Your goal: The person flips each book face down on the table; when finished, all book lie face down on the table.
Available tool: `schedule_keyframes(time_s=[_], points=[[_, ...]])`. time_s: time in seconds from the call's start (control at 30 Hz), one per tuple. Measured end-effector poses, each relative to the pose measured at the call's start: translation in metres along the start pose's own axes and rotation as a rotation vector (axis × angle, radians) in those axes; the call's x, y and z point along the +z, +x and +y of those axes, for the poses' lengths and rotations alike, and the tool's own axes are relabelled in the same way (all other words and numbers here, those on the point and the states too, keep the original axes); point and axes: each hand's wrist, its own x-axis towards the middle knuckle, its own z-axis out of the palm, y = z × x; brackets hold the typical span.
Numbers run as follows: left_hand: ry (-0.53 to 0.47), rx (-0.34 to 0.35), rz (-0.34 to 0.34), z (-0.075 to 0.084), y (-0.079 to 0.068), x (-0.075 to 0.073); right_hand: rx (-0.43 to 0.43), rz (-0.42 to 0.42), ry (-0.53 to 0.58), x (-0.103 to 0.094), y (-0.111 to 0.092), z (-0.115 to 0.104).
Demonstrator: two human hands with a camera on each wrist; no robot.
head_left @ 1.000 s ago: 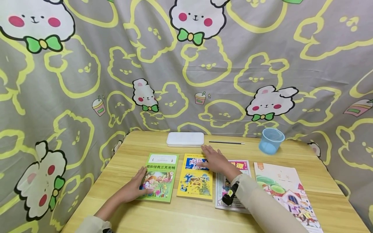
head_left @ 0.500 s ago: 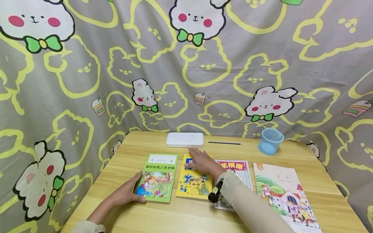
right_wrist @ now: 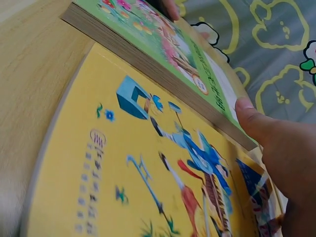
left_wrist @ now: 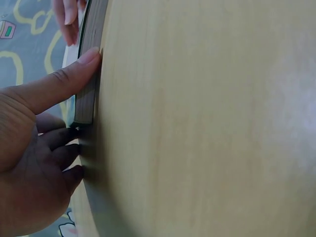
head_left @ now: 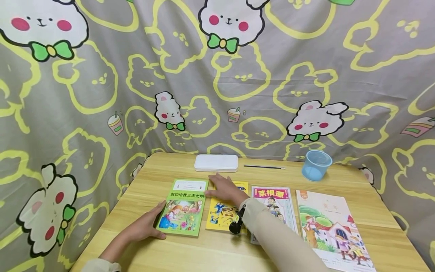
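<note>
A thick green-covered book (head_left: 185, 215) lies face up on the wooden table. My left hand (head_left: 144, 224) rests at its lower left corner, fingers along the side. In the left wrist view the thumb (left_wrist: 61, 84) touches the book's page edges (left_wrist: 90, 94). My right hand (head_left: 224, 189) reaches over the top of a yellow book (head_left: 219, 217), hiding much of its title. Its thumb (right_wrist: 254, 121) meets the green book's upper right edge in the right wrist view, with the other fingers extended past the book's top.
Right of the yellow book lie a pink-and-white book (head_left: 273, 200) and a larger pale book (head_left: 334, 230). A white case (head_left: 216, 162), a dark pencil (head_left: 264, 166) and a blue cup (head_left: 316, 166) stand along the table's back. A patterned curtain (head_left: 204, 83) hangs behind.
My right hand has moved left across the yellow book to the green book's edge, uncovering the pink-and-white book. My left hand has slid off the green cover to its left side.
</note>
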Motion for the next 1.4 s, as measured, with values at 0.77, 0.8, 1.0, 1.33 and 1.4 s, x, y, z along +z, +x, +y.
schedule_keyframes(time_s=[0.77,0.8,1.0,1.33,1.4], points=[[-0.042,-0.013,0.035,-0.008,0.002,0.002,0.033,0.093,-0.043,0.018,0.011,0.001],[-0.048,-0.014,0.035,-0.008,0.002,0.002,0.034,0.093,-0.043,0.018,0.011,0.001],[-0.095,-0.028,0.040,-0.009,0.002,0.001,0.032,0.094,-0.048,0.017,0.011,0.001],[-0.253,-0.024,0.022,-0.007,0.000,-0.001,0.024,0.089,-0.055,0.018,0.011,0.005],[-0.271,-0.026,0.024,-0.006,0.000,-0.002,0.022,0.090,-0.052,0.019,0.012,0.006]])
